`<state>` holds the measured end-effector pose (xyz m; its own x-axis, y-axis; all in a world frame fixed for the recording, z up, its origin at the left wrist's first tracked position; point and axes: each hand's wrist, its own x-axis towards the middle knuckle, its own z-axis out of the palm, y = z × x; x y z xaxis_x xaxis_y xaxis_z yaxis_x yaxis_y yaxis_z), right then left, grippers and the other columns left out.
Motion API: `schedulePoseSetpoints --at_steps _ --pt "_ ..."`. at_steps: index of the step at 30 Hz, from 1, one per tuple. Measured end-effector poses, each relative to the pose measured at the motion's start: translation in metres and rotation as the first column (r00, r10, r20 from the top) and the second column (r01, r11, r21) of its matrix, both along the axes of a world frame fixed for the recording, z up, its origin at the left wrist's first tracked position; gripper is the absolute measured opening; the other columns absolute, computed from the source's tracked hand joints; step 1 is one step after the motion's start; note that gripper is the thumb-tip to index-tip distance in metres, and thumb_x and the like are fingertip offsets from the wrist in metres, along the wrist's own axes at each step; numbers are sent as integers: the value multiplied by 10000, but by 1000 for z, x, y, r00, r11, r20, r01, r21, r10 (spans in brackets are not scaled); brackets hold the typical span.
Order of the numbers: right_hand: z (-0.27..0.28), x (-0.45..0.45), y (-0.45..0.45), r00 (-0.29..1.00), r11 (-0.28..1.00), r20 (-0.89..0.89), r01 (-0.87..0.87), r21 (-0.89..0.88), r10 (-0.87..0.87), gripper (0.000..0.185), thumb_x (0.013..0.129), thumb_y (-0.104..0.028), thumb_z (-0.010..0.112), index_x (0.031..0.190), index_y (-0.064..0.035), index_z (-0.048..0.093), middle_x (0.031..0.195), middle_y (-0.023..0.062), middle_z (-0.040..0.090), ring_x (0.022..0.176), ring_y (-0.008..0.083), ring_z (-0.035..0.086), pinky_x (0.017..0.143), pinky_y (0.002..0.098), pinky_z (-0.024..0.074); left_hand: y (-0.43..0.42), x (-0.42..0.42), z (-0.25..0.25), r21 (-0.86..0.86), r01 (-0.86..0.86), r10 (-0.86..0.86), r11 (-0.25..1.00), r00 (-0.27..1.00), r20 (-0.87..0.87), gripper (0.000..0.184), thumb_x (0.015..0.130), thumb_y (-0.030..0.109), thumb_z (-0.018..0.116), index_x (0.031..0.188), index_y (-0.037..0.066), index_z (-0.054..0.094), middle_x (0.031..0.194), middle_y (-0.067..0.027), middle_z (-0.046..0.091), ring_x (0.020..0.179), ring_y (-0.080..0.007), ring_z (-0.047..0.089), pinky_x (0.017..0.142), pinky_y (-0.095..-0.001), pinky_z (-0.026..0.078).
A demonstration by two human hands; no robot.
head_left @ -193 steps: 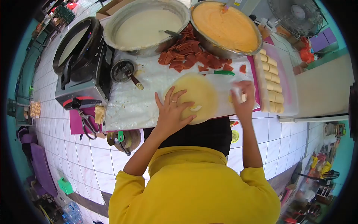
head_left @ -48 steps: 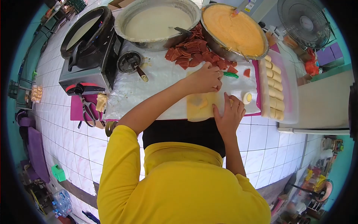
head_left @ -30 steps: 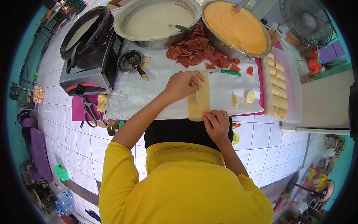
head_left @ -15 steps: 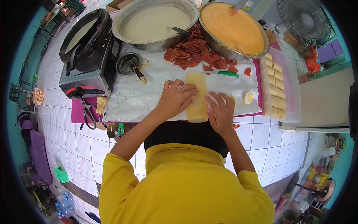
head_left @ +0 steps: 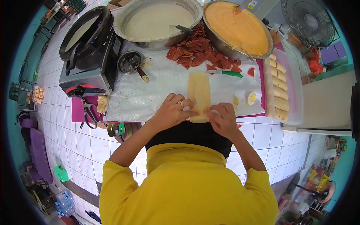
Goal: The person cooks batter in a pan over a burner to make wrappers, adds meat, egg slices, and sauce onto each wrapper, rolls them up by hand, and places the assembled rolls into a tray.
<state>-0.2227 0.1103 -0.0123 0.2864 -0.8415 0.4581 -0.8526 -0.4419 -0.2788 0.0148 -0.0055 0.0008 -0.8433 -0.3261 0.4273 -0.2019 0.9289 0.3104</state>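
Note:
A thin, pale yellow crepe (head_left: pixel 198 83) lies lengthwise on the white sheet, its near end at the table edge. My left hand (head_left: pixel 173 111), with a ring on one finger, pinches the near left edge of the crepe. My right hand (head_left: pixel 224 120) is closed on the near right edge, fingertips pressed together. The crepe folds inward between both hands; whatever lies under the fold is hidden. Right of my right hand sit a cut egg piece (head_left: pixel 251 98) and a smaller egg piece (head_left: pixel 236 100). Beyond the crepe lie reddish-brown meat slices (head_left: pixel 200 52) and a green-handled knife (head_left: pixel 231 74).
A basin of pale batter (head_left: pixel 159 18) and a bowl of orange filling (head_left: pixel 236 26) stand at the back. A black pan (head_left: pixel 75 56) sits on a stove at left, near a ladle (head_left: pixel 129 62) and scissors (head_left: pixel 89 112). Rolled crepes (head_left: pixel 278 88) fill a plastic tub at right.
Both hands have moved toward the near end of the crepe and closer together. My left hand came down from its middle; the fingers now pinch the near edges inward.

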Motion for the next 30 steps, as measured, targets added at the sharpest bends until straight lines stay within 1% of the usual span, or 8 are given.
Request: schedulePoseSetpoints --at_steps 5,8,13,17,20,23,26,30 --pt "0 7 9 993 999 -116 -24 35 28 398 758 -164 743 1151 -192 690 1028 6 577 960 249 521 843 387 411 4 -3 -8 -82 -49 52 995 998 34 271 769 240 711 1030 303 745 1064 55 544 971 -178 501 871 -359 376" --pt "7 6 3 991 998 -128 -33 44 39 404 781 -190 736 1176 -167 655 1015 14 565 952 228 532 825 399 419 7 -2 0 -2 -56 56 998 995 81 241 773 305 734 1014 302 744 1085 52 532 985 -182 499 864 -365 353" --pt "8 -2 -10 983 998 175 -67 12 64 323 730 -125 791 1035 -156 688 977 32 582 932 257 551 812 392 427 17 -17 0 99 -175 184 980 978 -96 226 735 354 793 929 248 744 1085 78 592 998 -179 501 863 -389 330" --pt "3 2 -23 892 996 448 25 90 -62 292 713 -137 813 973 -139 680 1033 59 597 988 299 570 823 403 459 10 -28 -9 383 -260 340 886 927 -158 192 721 328 822 839 205 733 1079 103 684 967 -167 514 879 -389 301" --pt "14 1 -32 947 993 305 -114 31 99 311 706 -117 818 974 -97 661 1125 97 602 1050 326 585 892 409 483 7 -34 -7 512 -338 439 789 894 -86 174 745 315 814 821 188 722 1051 106 716 931 -152 528 884 -381 281" --pt "17 1 -41 981 977 121 -168 131 153 327 766 -169 778 1061 -121 643 1190 100 574 1117 316 567 924 414 480 5 -36 -7 519 -408 467 751 884 18 180 760 322 807 826 179 722 1016 109 723 916 -138 538 875 -386 278" --pt "19 1 -46 985 976 80 -166 144 156 322 783 -170 756 1064 -114 609 1195 107 566 1106 317 569 924 432 482 5 -36 -7 496 -434 483 752 875 33 253 744 366 810 902 192 717 1027 111 714 928 -142 542 873 -400 280" --pt "16 -2 -49 983 969 65 -183 165 175 311 791 -168 738 1038 -96 563 1177 108 568 1108 325 555 951 446 449 10 -30 -2 249 -460 493 853 866 -89 474 733 423 800 1127 207 647 973 82 683 914 -158 551 862 -434 274"
